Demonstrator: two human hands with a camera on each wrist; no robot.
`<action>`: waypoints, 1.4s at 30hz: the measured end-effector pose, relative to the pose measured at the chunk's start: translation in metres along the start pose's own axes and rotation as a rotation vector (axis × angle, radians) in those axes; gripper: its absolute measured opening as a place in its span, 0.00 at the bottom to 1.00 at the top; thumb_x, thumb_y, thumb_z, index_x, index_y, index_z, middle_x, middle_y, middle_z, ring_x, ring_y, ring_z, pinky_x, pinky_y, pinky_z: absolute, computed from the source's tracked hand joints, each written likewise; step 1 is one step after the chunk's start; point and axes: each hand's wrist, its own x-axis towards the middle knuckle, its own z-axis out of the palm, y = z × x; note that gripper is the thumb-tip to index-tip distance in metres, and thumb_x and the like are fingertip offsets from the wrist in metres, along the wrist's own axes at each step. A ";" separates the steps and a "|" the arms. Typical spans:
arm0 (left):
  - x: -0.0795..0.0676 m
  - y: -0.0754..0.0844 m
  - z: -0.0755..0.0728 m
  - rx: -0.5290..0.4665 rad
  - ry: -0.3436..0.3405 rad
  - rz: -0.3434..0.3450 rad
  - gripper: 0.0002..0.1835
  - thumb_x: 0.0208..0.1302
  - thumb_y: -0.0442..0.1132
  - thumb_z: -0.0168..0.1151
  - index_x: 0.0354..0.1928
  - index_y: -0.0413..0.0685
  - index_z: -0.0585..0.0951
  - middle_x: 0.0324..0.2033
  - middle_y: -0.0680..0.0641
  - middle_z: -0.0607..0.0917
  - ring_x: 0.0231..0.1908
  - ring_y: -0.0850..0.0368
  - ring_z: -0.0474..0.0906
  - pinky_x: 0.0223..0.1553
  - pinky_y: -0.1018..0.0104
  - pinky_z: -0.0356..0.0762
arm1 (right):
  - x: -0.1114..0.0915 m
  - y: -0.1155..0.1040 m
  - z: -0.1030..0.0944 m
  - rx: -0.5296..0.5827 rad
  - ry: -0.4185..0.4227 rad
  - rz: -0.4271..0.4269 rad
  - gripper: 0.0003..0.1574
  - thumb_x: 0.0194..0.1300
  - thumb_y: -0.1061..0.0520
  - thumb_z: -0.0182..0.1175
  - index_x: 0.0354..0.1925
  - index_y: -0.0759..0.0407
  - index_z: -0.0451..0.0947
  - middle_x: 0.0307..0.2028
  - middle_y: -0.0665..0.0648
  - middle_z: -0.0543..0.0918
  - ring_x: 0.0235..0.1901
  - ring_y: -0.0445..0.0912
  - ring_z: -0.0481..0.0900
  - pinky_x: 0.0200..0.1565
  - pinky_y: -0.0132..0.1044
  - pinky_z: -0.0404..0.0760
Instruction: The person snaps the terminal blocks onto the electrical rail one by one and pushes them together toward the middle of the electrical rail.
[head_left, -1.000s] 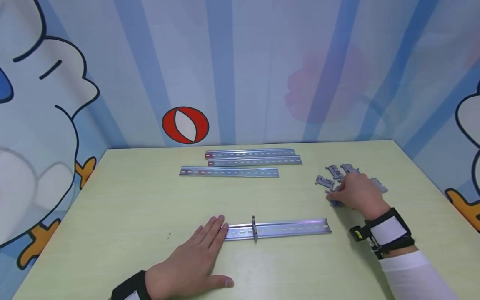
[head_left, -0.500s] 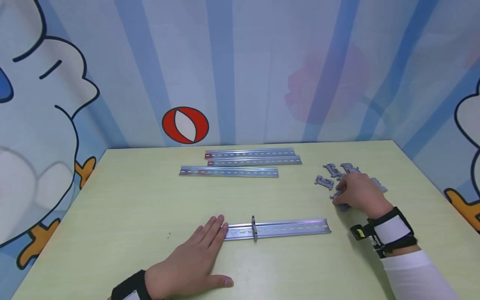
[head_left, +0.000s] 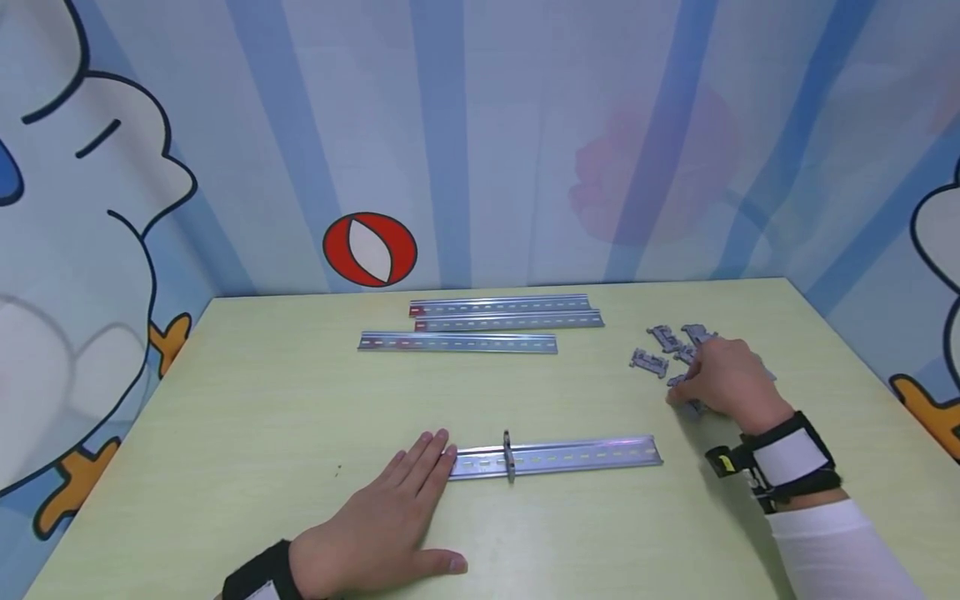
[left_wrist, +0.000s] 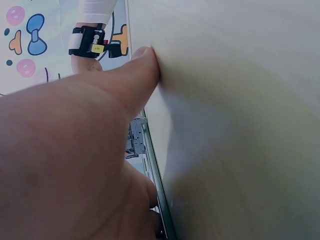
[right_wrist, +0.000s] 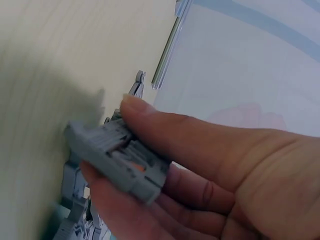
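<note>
Beneath the left hand's (head_left: pixel 390 517) straight, flat fingers lies one end of a metal rail (head_left: pixel 570 457). Beyond those fingertips, three spare rails (head_left: pixel 457 343) carry nothing. Just right of them, one grey clip (head_left: pixel 509 458) stands across the rail, apparently fitted; its other visible length is bare. Farther right, the right hand (head_left: pixel 727 379) pinches a grey block (right_wrist: pixel 115 162); loose pieces (head_left: pixel 648 363) by its fingers seem left to mount.

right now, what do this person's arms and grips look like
The left grip and right grip are ungloved, with black wrist straps bearing white patches; the right strap adds a black block with a yellow mark. The right sleeve is white; the left is out of view.
</note>
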 end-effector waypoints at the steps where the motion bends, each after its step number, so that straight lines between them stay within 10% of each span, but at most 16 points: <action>1: 0.000 0.000 0.000 -0.008 0.002 0.001 0.60 0.57 0.78 0.47 0.77 0.40 0.50 0.78 0.39 0.47 0.77 0.43 0.40 0.73 0.45 0.55 | 0.000 0.000 0.000 0.002 -0.003 0.001 0.22 0.47 0.52 0.75 0.10 0.58 0.76 0.10 0.47 0.69 0.13 0.43 0.67 0.15 0.33 0.62; 13: -0.002 -0.002 0.004 -0.009 0.009 -0.003 0.61 0.55 0.81 0.42 0.77 0.41 0.49 0.78 0.40 0.47 0.77 0.43 0.40 0.73 0.44 0.55 | -0.005 -0.011 -0.004 0.045 -0.093 -0.039 0.08 0.54 0.60 0.71 0.24 0.64 0.84 0.19 0.58 0.84 0.14 0.46 0.79 0.18 0.34 0.73; 28: -0.002 0.001 -0.001 -0.025 -0.027 -0.015 0.59 0.57 0.77 0.48 0.77 0.42 0.48 0.78 0.40 0.46 0.77 0.44 0.39 0.74 0.45 0.53 | -0.019 -0.023 -0.011 -0.009 -0.008 -0.125 0.06 0.54 0.60 0.67 0.23 0.60 0.83 0.21 0.57 0.83 0.18 0.46 0.76 0.19 0.33 0.69; 42: -0.001 0.001 -0.001 0.007 0.000 -0.008 0.59 0.57 0.77 0.47 0.77 0.41 0.49 0.78 0.40 0.47 0.77 0.43 0.40 0.74 0.47 0.54 | -0.028 -0.036 -0.008 0.143 -0.279 -0.132 0.13 0.55 0.59 0.67 0.20 0.60 0.75 0.18 0.55 0.81 0.17 0.43 0.84 0.23 0.34 0.79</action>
